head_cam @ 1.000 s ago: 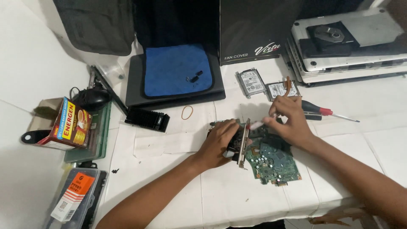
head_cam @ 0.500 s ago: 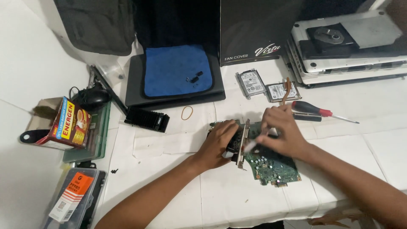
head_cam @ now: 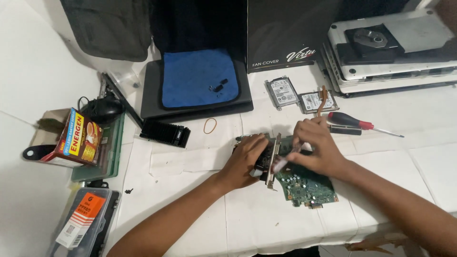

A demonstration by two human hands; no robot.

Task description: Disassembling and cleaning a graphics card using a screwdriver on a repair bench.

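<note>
- Two hands on a green circuit board lying flat on the white table, near its front edge.
- Left hand clasped around the board's metal bracket end.
- Right hand pinching a thin tool, tip down on the board.
- Red-handled screwdriver just behind the right hand.
- Rubber band and black heatsink off to the left.
</note>
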